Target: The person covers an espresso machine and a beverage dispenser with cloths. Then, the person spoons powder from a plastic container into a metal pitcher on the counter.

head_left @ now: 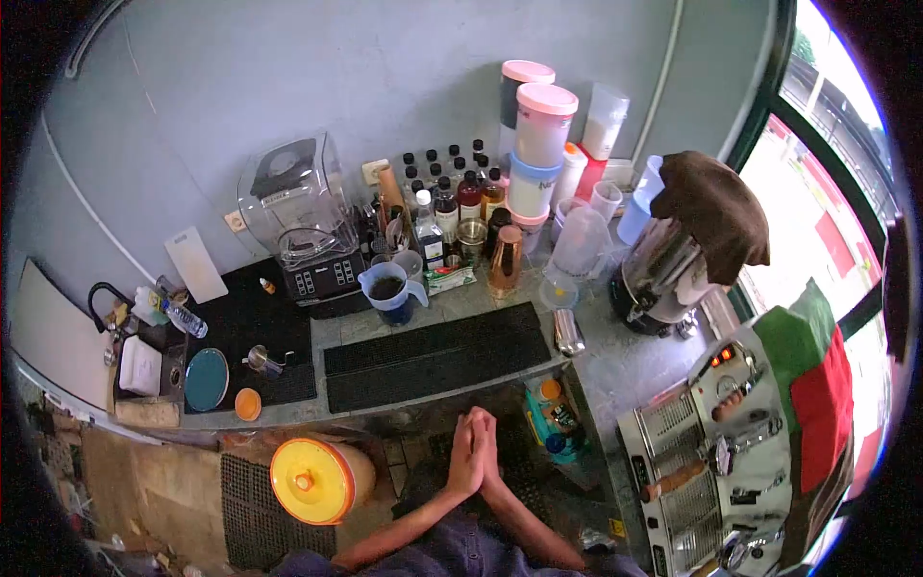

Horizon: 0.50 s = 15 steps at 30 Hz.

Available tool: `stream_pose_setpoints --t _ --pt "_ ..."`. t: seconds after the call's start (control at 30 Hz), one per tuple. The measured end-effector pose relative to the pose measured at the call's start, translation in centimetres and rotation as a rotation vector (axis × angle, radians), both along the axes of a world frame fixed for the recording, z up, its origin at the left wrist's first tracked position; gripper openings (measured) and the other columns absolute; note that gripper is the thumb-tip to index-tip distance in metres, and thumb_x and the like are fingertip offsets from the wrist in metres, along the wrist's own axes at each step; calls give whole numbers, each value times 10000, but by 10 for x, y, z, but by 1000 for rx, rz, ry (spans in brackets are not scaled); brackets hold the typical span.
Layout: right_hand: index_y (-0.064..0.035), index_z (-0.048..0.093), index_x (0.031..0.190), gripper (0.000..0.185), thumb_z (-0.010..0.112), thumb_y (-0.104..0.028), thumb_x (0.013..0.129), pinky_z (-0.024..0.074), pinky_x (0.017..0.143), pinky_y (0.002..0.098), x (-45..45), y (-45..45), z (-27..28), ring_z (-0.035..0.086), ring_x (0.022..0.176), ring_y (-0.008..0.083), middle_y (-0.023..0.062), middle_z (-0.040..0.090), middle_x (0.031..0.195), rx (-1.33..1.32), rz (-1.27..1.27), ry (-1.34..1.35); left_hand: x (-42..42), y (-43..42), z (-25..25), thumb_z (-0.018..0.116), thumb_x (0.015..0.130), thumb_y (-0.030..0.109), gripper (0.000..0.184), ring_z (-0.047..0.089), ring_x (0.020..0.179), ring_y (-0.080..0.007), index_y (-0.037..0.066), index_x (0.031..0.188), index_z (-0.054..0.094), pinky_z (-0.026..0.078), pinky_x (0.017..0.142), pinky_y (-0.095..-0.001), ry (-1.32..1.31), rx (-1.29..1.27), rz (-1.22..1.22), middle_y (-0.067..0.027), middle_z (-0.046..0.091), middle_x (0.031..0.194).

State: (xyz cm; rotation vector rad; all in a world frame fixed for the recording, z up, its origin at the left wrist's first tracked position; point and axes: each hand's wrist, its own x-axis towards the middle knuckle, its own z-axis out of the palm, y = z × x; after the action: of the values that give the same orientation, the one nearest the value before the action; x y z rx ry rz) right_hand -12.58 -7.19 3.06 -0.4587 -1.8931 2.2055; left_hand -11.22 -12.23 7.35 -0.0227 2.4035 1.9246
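Observation:
My left hand [465, 460] and my right hand [487, 450] are pressed against each other in front of my body, fingers together and pointing toward the counter. Nothing shows between them. Just beyond the fingertips, a long black bar mat [437, 358] lies along the counter edge. To the left of my forearms, on the floor, stands a bin with a yellow lid [310, 481]. Below the counter on the right, a shelf holds a turquoise container [558, 423]. On the counter behind the mat are a measuring jug [392, 296] with dark contents and a copper shaker [506, 260].
A blender [303, 221], several syrup bottles [446, 207] and pink-lidded tubs [543, 125] line the wall. At right stand a steel dispenser [663, 269] under a brown cloth [716, 212] and an espresso machine [711, 462]. A teal lid [206, 379] lies left, near the sink.

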Motion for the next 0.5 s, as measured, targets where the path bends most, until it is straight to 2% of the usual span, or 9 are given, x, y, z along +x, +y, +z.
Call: stream_pose_setpoints --t 0.03,0.07,0.13,0.17,0.2,0.27,0.3,0.47,0.5 --pt "-42 599 1264 462 474 -457 1103 518 829 329 -6 0 6 598 831 142 45 641 924 -1 13 -6 -5 2 10 422 1095 468 638 459 1406 -369 38 1560 347 372 1151 -453 78 -25 -41 -204 426 1564" --pt "-94 401 1402 552 499 -522 1067 486 930 422 -7 2 20 533 1038 242 104 532 1161 -217 148 127 -10 4 19 452 1083 466 688 439 1419 -396 25 1584 281 365 1154 -476 156 -46 -81 -226 394 1579" --pt "-198 4 1679 985 549 -651 995 420 1132 608 -8 7 49 404 1453 443 222 314 1635 -650 414 386 -19 6 27 512 1059 460 818 398 1445 -450 0 1630 147 351 1160 -523 313 -85 -161 -271 331 1609" --pt "-127 78 1668 1089 544 -769 921 458 1105 583 -15 2 62 511 1369 438 228 455 1538 -697 383 383 -26 1 17 582 1006 525 942 311 1481 -510 -37 1627 151 270 1200 -569 349 -114 -200 -325 282 1617" --pt "-127 78 1668 1089 544 -769 921 458 1105 583 -40 7 72 511 1369 438 228 455 1538 -694 386 378 -32 -2 8 582 1006 525 942 311 1481 -510 -37 1627 151 270 1200 -569 346 -109 -196 -325 282 1617" --pt "-38 546 1388 640 439 -585 1073 557 865 408 -86 31 91 656 858 216 123 705 1038 -958 395 -449 -47 -10 7 565 1008 546 929 273 1500 -513 -72 1603 208 215 1233 -557 432 -186 -252 -333 256 1627" --pt "-32 490 1453 757 423 -663 1039 578 860 468 -100 40 57 683 877 270 177 717 1129 -1056 473 -413 -55 -14 5 556 1010 558 925 254 1513 -504 -83 1593 233 189 1248 -547 462 -218 -287 -329 244 1635" --pt "-9 512 1409 721 421 -631 1055 559 906 444 -146 49 104 674 909 246 152 714 1118 -1042 342 -261 -110 -37 13 539 1011 593 917 188 1572 -397 -62 1592 265 150 1275 -526 631 -332 -469 -256 241 1669" --pt "-9 521 1394 706 426 -622 1058 551 924 437 -153 49 109 673 921 244 150 713 1118 -1009 296 -220 -122 -43 10 564 1000 580 920 185 1566 -426 -72 1579 270 142 1271 -545 629 -343 -528 -276 247 1659"
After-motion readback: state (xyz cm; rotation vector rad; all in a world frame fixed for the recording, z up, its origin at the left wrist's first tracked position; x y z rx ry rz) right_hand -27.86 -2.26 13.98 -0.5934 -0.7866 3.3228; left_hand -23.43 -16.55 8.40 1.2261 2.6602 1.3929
